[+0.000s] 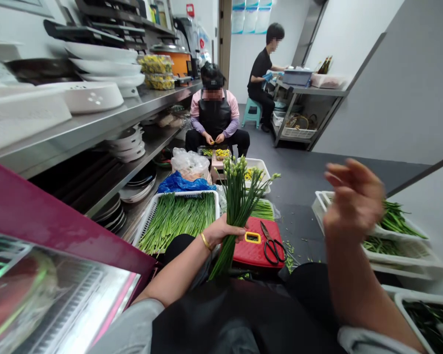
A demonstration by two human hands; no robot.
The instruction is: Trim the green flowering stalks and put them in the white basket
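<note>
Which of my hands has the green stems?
Your left hand, with the gold bracelet at its wrist, holds the budded green stems; your right hand is raised apart from them.

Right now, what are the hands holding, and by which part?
The left hand grips the green stems partway down, below the buds; the right hand, blurred, looks empty.
</note>
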